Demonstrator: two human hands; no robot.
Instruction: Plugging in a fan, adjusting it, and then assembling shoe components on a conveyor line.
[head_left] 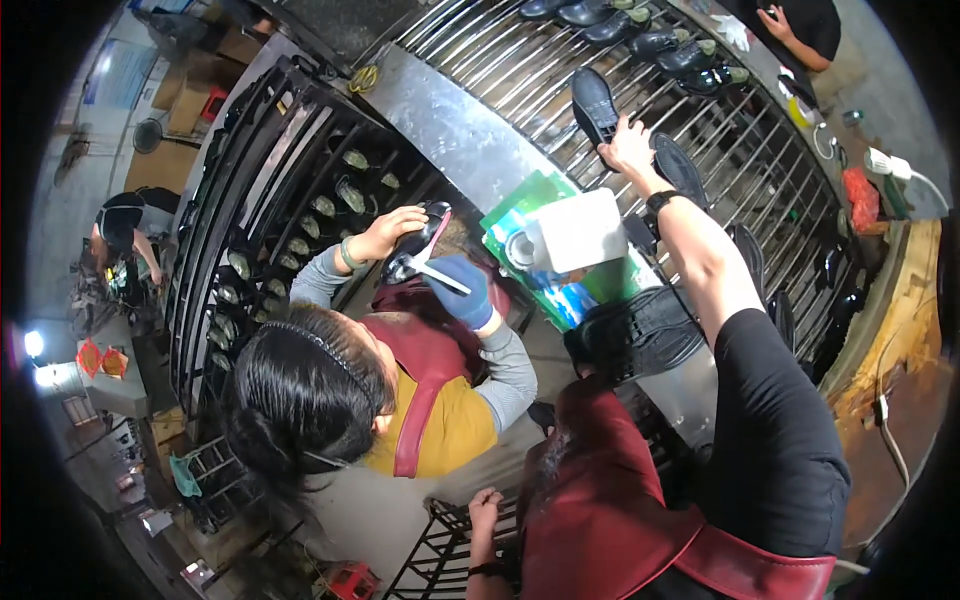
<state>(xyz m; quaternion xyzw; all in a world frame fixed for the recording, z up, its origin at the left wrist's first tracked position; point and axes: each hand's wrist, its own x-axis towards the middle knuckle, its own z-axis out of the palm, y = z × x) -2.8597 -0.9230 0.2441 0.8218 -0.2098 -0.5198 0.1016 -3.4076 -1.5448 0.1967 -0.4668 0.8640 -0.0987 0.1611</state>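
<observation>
Right hand (628,147) pinches the black shoe sole (594,103) on the roller rack's (520,70) far side: light, bendy, best held mid-edge. Left hand (486,508) rests loosely closed, empty.

Co-worker (330,390) brushing black shoe (415,245); white box (580,230) on green sheet (520,205).

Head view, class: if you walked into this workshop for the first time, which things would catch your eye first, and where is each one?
First, the wearer's right hand stretched up the middle, touching a black shoe sole on the metal roller rack. Left of centre, a seated co-worker in a blue glove brushes a black shoe. The left hand rests low on a dark wire rack.
</observation>
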